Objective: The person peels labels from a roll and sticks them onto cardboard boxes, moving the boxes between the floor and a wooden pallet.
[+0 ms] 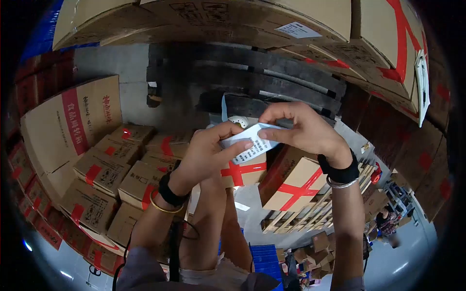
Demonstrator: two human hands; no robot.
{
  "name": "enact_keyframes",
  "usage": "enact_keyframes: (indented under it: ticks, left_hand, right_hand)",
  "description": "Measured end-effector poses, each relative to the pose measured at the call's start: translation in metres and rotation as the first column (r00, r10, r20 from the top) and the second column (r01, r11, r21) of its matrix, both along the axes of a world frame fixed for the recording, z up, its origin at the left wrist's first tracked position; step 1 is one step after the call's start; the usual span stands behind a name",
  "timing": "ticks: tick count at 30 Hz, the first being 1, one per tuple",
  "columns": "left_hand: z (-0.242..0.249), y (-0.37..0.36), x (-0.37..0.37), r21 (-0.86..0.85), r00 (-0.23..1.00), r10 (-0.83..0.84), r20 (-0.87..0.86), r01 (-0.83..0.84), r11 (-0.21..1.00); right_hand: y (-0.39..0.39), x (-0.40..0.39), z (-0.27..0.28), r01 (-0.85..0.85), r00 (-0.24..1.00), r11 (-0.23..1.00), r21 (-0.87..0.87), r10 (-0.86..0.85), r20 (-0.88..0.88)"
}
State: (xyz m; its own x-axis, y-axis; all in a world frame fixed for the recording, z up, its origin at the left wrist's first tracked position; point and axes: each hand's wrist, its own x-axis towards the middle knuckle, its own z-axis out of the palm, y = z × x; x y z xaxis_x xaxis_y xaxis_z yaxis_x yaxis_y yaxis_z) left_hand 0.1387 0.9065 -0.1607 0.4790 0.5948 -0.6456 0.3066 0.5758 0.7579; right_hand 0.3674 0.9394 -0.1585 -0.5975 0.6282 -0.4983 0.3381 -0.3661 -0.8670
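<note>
A white printed label [250, 149] with a bluish edge is held between both hands near the middle of the view. My left hand [208, 149] pinches its left side, with the thumb over the printed face. At the label's upper right, my right hand [301, 130] grips the edge between thumb and fingers. A narrow bluish strip [224, 107] stands up just behind the label. Below the hands is a carton [259, 167] with crossed red tape.
Small taped cartons [99, 169] fill a large open box [46, 131] at left. Another red-taped carton [303, 179] rests by a wooden pallet [291, 218]. A dark pallet [204, 72] and stacked cartons [310, 14] lie ahead. A person [386, 220] is far right.
</note>
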Motion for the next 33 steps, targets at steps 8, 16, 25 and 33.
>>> enact_keyframes:
  ticks: [8, 16, 25, 33]
  left_hand:
    - [0.004, -0.009, -0.012, 0.133, 0.999, -0.045, 0.028, 0.041, 0.99]
    - [0.004, -0.013, -0.006, 0.34, 0.982, -0.187, -0.037, 0.188, 0.921]
    - [-0.058, -0.03, -0.043, -0.084, 0.987, -0.142, -0.077, 0.136, 0.987]
    - [-0.087, -0.054, -0.066, -0.079, 0.988, -0.121, -0.097, 0.113, 0.99]
  right_hand:
    - [-0.026, 0.001, 0.028, -0.077, 0.782, 0.706, 0.704, -0.395, 0.482]
    - [-0.055, -0.018, 0.01, 0.256, 0.966, 0.966, 0.045, -0.257, 0.022]
    - [-0.02, 0.002, -0.094, 0.823, 0.498, 0.511, -0.247, -0.859, -0.118]
    - [0.031, -0.01, -0.178, 0.965, 0.261, 0.255, 0.051, -0.948, -0.181]
